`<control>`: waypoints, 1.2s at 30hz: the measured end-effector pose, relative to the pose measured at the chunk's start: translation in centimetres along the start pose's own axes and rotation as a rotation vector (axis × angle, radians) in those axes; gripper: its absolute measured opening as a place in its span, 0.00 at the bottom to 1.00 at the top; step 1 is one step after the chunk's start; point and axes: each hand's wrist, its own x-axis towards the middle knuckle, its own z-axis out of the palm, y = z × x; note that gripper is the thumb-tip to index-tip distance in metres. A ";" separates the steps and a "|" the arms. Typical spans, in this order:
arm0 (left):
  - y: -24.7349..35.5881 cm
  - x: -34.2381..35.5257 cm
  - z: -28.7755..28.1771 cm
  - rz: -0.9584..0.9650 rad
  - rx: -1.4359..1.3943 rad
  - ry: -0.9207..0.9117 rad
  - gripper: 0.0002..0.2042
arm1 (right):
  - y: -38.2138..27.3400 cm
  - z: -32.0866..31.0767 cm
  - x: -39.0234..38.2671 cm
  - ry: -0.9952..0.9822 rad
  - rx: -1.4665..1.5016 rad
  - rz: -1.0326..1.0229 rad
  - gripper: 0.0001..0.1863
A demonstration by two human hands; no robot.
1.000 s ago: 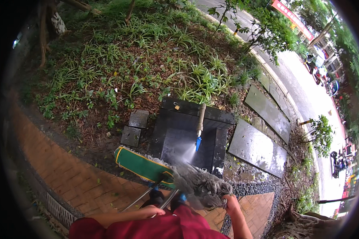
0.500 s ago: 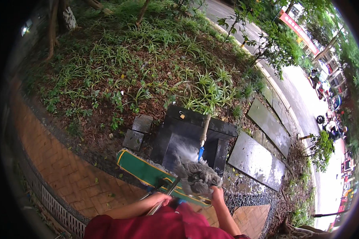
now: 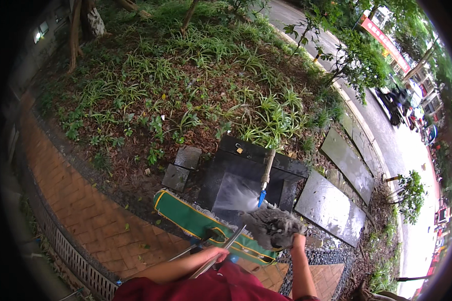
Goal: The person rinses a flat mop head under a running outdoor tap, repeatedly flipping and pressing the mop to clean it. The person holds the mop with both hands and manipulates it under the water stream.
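Note:
My left hand point(image 3: 216, 254) is wrapped round the metal handle point(image 3: 233, 239) of a wide flat mop. Its green head point(image 3: 183, 213), edged in yellow with pale fringe, lies slantwise in front of me. At its right end, my right hand point(image 3: 298, 242) grips a clump of wet grey mop yarn point(image 3: 272, 226); whether this joins the green head I cannot tell. Just above the yarn, a tap with a blue nozzle point(image 3: 262, 197) throws a fan of water point(image 3: 232, 194) to the left, over a dark stone basin point(image 3: 289, 163).
A brass padlock point(image 3: 239, 150) sits on the basin's back rim. Wet stone slabs point(image 3: 331, 206) lie to the right, small dark pavers point(image 3: 176, 176) to the left. Brick paving point(image 3: 85, 200) and a drain grating point(image 3: 80, 258) run along the near left. Planting point(image 3: 186, 95) fills the far side.
The view has shifted, so the scene sits further right and lower. The grey yarn has dropped a little away from the nozzle, and the spray now fans out more freely to the left.

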 end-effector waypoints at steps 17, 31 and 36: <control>-1.5 -10.2 2.2 -0.026 0.450 0.249 0.10 | -0.3 2.4 -15.5 -0.188 0.149 0.310 0.08; 5.0 -9.7 11.0 0.854 1.591 0.674 0.10 | 2.2 10.1 -17.9 -0.954 0.445 0.409 0.27; 6.3 -10.9 11.2 0.846 1.522 0.814 0.07 | 27.9 16.0 -12.4 -0.903 0.141 0.512 0.21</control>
